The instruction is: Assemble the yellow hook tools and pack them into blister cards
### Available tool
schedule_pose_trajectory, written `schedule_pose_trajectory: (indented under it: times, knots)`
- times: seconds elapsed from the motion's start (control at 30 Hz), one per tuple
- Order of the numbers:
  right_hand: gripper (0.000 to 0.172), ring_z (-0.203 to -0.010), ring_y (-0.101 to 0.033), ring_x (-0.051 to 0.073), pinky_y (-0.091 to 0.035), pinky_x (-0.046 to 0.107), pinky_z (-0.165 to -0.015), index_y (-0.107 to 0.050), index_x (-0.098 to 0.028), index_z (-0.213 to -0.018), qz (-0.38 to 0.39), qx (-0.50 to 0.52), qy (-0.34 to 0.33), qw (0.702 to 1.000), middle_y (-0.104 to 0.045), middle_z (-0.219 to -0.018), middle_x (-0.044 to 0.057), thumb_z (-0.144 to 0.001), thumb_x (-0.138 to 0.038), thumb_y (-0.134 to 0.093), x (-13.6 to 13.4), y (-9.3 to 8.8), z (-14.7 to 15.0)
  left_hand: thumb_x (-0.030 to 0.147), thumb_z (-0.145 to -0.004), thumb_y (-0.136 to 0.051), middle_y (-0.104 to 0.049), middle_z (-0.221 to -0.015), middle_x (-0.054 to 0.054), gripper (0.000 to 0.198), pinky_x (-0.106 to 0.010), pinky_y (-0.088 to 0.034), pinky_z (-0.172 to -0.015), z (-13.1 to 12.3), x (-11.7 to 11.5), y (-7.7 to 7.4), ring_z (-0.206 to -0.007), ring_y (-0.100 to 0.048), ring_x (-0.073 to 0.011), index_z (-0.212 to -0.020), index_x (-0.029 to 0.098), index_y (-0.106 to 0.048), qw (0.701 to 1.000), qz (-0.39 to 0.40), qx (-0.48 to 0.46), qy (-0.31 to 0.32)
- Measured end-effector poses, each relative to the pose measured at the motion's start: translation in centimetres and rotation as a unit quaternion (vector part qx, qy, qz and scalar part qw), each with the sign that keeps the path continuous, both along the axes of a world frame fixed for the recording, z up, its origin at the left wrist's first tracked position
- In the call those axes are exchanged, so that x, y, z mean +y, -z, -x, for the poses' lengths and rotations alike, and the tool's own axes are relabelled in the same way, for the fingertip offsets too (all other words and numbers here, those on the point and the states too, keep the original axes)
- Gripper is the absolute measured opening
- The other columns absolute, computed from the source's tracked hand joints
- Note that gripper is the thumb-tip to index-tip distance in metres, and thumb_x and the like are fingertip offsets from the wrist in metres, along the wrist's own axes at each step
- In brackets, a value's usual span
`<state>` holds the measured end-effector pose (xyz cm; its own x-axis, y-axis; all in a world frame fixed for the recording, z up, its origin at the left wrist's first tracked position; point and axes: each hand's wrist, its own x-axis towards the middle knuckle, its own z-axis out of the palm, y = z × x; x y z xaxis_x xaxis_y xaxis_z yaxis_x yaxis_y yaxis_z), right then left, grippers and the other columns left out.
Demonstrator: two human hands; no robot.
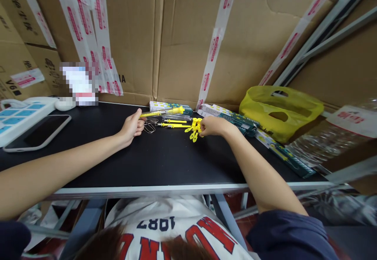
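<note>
My left hand (131, 127) is closed around one end of a slim pen-like tool (160, 112), clear and yellow with a yellow cap at its far end. My right hand (216, 126) is at a small pile of yellow plastic pieces (193, 129) with ring-shaped ends, its fingers pinched on some of them. Between the hands, thin yellow rods with metal tips (173, 123) lie on the black tabletop (165, 162). Beside my left fingers rests a bundle of thin metal wire loops (151, 125). Clear slim parts (176, 117) lie just behind the rods.
Green-and-white boxes (224, 114) line the back and right, near a yellow plastic bag (265, 110) and a clear plastic wrapped pack (315, 142). A phone (41, 132) and a white power strip (23, 118) lie at left. Cardboard (182, 48) stands behind the table.
</note>
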<state>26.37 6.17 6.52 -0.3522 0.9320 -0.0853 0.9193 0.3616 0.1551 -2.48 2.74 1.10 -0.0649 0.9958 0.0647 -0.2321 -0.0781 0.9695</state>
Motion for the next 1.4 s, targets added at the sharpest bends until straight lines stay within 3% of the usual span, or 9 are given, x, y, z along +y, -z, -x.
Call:
schedule_pose_trajectory:
  times: [0.13,0.23,0.3,0.37,0.43,0.5,0.87,1.4]
  knots:
    - [0.013,-0.056,-0.061,0.019,-0.038,0.028,-0.048,-0.067,-0.016,-0.064,0.036,0.017,0.017,0.999,-0.066,-0.062,0.006,-0.069,-0.028,-0.069,-0.1,-0.6,-0.5,0.039,-0.096,-0.039,-0.022,-0.043,0.011,0.035,-0.013,-0.013,-0.030,-0.1,-0.1,0.0,-0.030,-0.017,-0.0025,-0.071,0.016,-0.047,1.000,-0.003,0.000,0.002]
    - [0.015,-0.047,-0.055,0.015,-0.041,0.027,-0.042,-0.066,-0.016,-0.068,0.030,0.162,-0.004,0.986,-0.062,-0.058,0.004,-0.070,-0.030,-0.070,0.0,-1.5,-1.3,0.040,-0.096,-0.039,-0.023,-0.043,0.011,0.035,-0.013,-0.013,-0.030,-0.1,-0.1,0.0,-0.030,-0.017,-0.0025,-0.071,0.016,-0.047,1.000,-0.003,0.001,0.000]
    - [0.021,-0.050,-0.056,0.013,-0.045,0.026,-0.041,-0.064,-0.016,-0.076,0.003,0.342,-0.055,0.938,-0.063,-0.064,0.003,-0.071,-0.035,-0.071,0.0,-1.9,-1.4,0.041,-0.095,-0.042,-0.023,-0.044,0.011,0.035,-0.013,-0.013,-0.030,-0.1,-0.1,0.1,-0.030,-0.017,-0.0023,-0.071,0.016,-0.047,1.000,-0.005,0.004,0.000]
    - [0.028,-0.057,-0.059,0.013,-0.051,0.025,-0.045,-0.061,-0.016,-0.083,0.000,0.503,-0.115,0.857,-0.064,-0.071,0.003,-0.071,-0.039,-0.073,-0.2,-2.0,-0.9,0.042,-0.094,-0.043,-0.024,-0.044,0.011,0.035,-0.013,-0.013,-0.031,0.0,-0.1,0.1,-0.031,-0.017,-0.0022,-0.071,0.017,-0.047,1.000,-0.008,0.006,0.000]
    - [0.034,-0.062,-0.060,0.013,-0.054,0.025,-0.049,-0.059,-0.016,-0.085,0.018,0.586,-0.158,0.794,-0.063,-0.073,0.003,-0.069,-0.041,-0.075,-0.5,-1.7,0.1,0.043,-0.094,-0.043,-0.024,-0.044,0.011,0.035,-0.013,-0.013,-0.031,0.0,-0.1,0.2,-0.031,-0.018,-0.0022,-0.071,0.017,-0.046,1.000,-0.011,0.008,-0.001]
    - [0.036,-0.063,-0.061,0.012,-0.055,0.025,-0.051,-0.056,-0.017,-0.084,0.039,0.611,-0.179,0.770,-0.062,-0.073,0.002,-0.067,-0.040,-0.077,-0.8,-1.2,1.1,0.043,-0.094,-0.043,-0.024,-0.045,0.011,0.035,-0.013,-0.013,-0.031,-0.1,-0.1,0.2,-0.031,-0.018,-0.0022,-0.072,0.017,-0.046,1.000,-0.011,0.009,-0.002]
    - [0.041,-0.063,-0.058,0.011,-0.053,0.023,-0.047,-0.051,-0.019,-0.084,0.074,0.610,-0.197,0.764,-0.059,-0.074,0.000,-0.064,-0.040,-0.079,-1.0,-0.3,2.2,0.041,-0.095,-0.041,-0.023,-0.044,0.011,0.035,-0.014,-0.013,-0.031,-0.2,-0.3,0.0,-0.031,-0.017,-0.0025,-0.071,0.017,-0.046,1.000,-0.010,0.017,-0.001]
    - [0.037,-0.058,-0.057,0.012,-0.050,0.022,-0.043,-0.053,-0.018,-0.083,0.049,0.582,-0.185,0.791,-0.059,-0.069,0.000,-0.068,-0.043,-0.076,-1.3,-0.3,2.3,0.041,-0.095,-0.041,-0.023,-0.046,0.010,0.035,-0.014,-0.013,-0.032,-0.1,-0.2,0.3,-0.032,-0.017,-0.0027,-0.071,0.017,-0.047,0.999,-0.028,0.023,-0.001]
